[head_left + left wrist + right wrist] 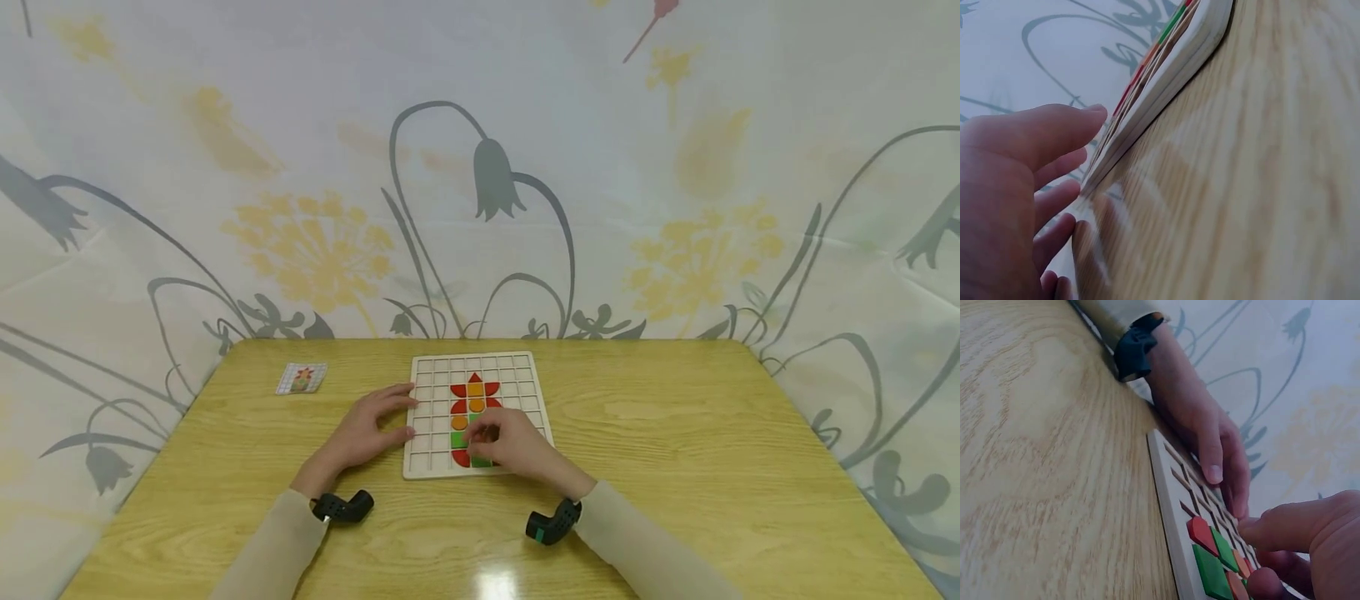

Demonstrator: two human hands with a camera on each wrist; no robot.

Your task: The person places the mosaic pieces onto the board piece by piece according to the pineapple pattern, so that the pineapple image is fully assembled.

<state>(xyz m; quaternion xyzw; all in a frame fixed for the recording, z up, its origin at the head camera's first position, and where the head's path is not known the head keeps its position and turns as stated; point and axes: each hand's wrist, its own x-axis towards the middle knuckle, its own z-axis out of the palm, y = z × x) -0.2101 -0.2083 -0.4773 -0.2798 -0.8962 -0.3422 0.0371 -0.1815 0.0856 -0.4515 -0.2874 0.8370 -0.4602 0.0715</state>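
Note:
A pale square grid board [433,367] lies on the table, holding flat coloured pieces in a flower-like figure. At its top sits a red triangle [475,378] above an orange square [475,389], flanked by red rounded pieces. Lower down are an orange disc [460,422] and a green square [459,439]. My left hand [367,427], fingers loosely spread, rests its fingertips at the board's left edge. Over the lower pieces, my right hand [513,442] has bent fingers and its thumb close to the board; I cannot tell whether it pinches a piece.
A small card [302,378] with a printed grid and similar figure lies at the table's back left. The wooden table [675,433] ends at a flower-patterned curtain [600,250]. Black wrist devices [555,523] sit at both sleeves.

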